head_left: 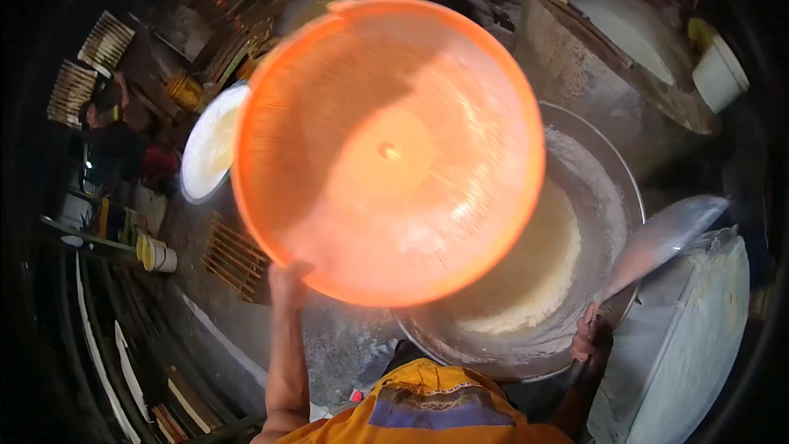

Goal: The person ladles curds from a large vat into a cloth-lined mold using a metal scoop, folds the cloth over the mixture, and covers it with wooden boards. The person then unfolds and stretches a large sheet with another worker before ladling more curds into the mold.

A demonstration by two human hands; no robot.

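A person's left hand (291, 275) holds an orange basin (390, 222) by its near rim, pinched with the thumb side showing and the fingers beyond hidden from view. The round basin, which has no long axis, spreads forward and to the right of that grip, its right side overlapping, from this viewpoint, a wide metal pan (618, 166) of pale contents (538, 259); blur makes it hard to judge the height between them. The right hand (584, 335), beside the pan's right rim, closes its fingers around the lower end of a broad-bladed paddle (662, 238), whose long axis points forward and right, away from the basin. The left hand is nearer the basin, the right nearer the pan.
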